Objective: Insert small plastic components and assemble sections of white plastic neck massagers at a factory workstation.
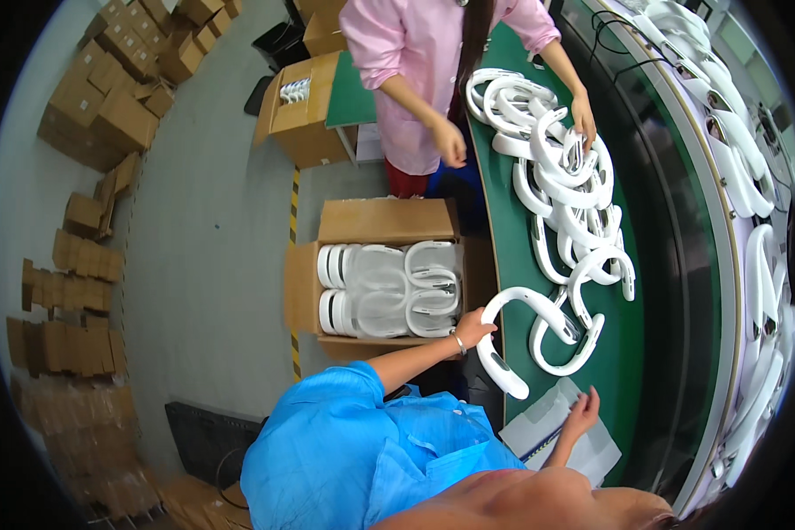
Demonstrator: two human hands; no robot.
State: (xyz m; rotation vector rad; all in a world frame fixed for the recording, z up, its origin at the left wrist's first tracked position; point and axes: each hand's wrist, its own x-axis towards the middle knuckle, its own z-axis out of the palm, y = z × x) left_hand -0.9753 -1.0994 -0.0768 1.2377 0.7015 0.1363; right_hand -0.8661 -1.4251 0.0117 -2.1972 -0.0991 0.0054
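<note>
My left hand (474,328) grips a white U-shaped neck fan (495,349) by its curved side, at the near left edge of the green table (623,389). The fan's two ends point to the right. My right hand (581,415) is over translucent plastic bags (596,455) on the table, its fingers stretched out and apart; I see nothing held in it. Just beyond the held fan lies another neck fan (583,353). Farther along the table is a tangled pile of white neck fans (583,190).
A co-worker in pink (415,62) stands across, one hand (583,119) on the pile. An open carton (384,209) with layered neck fans sits left of the table. A dark conveyor belt (671,265) runs along the right. Stacked cardboard boxes (106,106) line the far left.
</note>
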